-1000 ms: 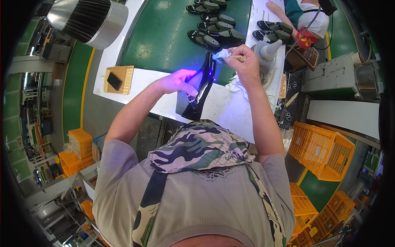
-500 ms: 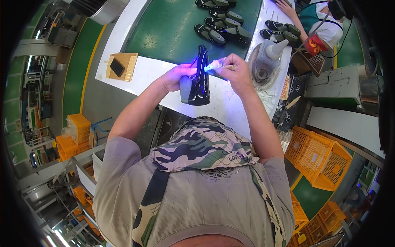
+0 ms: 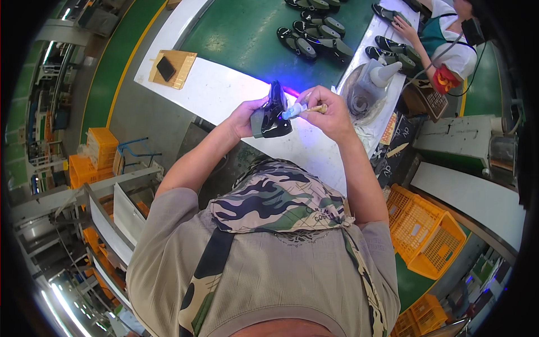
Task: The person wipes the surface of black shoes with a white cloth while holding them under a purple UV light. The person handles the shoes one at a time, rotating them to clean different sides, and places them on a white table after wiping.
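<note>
Here, left hand (image 3: 247, 115) grips a black sandal (image 3: 273, 110), fingers wrapped closed round it, holding it up on edge above the white surface (image 3: 224, 92). Right hand (image 3: 328, 112) pinches a small brush (image 3: 306, 108) with a pale tip, fingers closed on its handle, tip touching or just beside the sandal's edge; exact contact too small to tell. A blue-violet glow lies on the surface right behind the sandal.

Green conveyor belt (image 3: 247, 31) beyond carries more dark sandals (image 3: 314, 39). A grey funnel-shaped pot in a round dish (image 3: 370, 84) stands just right of the right hand. A wooden tray (image 3: 179, 70) with a dark block sits on the surface, well left. Another person (image 3: 443, 39) works at the far right. Orange crates (image 3: 426, 230) below right.

Risks, as a judgement: the sandal is held in the air by one hand, so brush pressure could twist it and smear off the edge. The right elbow swings near the pot; a wide stroke could knock it. A drip from the brush would land on the surface.
</note>
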`<state>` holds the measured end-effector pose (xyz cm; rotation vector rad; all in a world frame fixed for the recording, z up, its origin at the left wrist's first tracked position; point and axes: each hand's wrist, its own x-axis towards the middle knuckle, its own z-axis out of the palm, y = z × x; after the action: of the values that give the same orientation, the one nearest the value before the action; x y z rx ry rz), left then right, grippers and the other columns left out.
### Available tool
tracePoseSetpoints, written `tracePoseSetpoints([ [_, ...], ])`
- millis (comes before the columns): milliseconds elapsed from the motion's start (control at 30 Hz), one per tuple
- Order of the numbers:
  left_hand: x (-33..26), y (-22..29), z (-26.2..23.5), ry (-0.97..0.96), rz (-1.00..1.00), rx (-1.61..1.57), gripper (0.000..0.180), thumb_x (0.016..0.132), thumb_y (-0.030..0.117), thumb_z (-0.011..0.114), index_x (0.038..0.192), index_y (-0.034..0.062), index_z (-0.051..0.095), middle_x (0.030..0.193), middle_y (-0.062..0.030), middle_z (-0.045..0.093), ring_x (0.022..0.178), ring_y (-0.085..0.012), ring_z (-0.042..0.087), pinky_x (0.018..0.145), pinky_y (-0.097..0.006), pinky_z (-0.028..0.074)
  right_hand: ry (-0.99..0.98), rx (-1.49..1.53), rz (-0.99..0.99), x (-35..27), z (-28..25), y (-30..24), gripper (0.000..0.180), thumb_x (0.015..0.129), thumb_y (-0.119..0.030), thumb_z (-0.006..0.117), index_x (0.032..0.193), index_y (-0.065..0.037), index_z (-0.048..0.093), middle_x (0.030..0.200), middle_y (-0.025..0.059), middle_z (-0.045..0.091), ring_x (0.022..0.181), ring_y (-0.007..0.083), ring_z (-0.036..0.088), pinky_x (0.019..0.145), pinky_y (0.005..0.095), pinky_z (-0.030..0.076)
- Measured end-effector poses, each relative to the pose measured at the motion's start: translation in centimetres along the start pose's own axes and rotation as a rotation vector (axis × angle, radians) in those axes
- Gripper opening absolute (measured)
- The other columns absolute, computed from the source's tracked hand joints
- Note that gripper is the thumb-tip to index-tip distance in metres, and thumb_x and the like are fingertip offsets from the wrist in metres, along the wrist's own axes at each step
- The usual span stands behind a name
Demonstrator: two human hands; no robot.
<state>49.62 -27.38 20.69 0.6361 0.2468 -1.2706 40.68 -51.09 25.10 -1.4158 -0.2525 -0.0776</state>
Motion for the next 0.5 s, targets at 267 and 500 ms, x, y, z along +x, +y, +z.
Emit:
tracePoseSetpoints([
  [267, -1.6, -3.6, -0.4, -0.030, 0.252, -0.227, 0.042, 0.099, 0.029, 0.045, 0.131, 0.0016, 0.048, 0.123, -0.0147, 0.059, 0.108, -0.0254, 0.062, 0.101, -0.044, 0.047, -0.120, -0.066, -0.131, 0.1, 0.3, 0.0, 0.019, 0.076, -0.001, 0.068, 0.079, -0.007, 0.050, 0.100, 0.0105, 0.062, 0.090, 0.0152, 0.056, 0.078, 0.0289, 0.044],
  [500, -3.0, -4.3, -3.0, -0.194, 0.264, -0.397, 0.045, 0.094, 0.029, 0.050, 0.126, -0.0016, 0.049, 0.108, -0.0178, 0.062, 0.082, -0.0231, 0.067, 0.063, -0.031, 0.060, -0.138, -0.037, -0.101, 1.8, 2.1, 0.9, 0.019, 0.075, -0.001, 0.068, 0.076, -0.006, 0.049, 0.098, 0.0104, 0.064, 0.094, 0.0186, 0.057, 0.082, 0.0326, 0.045],
])
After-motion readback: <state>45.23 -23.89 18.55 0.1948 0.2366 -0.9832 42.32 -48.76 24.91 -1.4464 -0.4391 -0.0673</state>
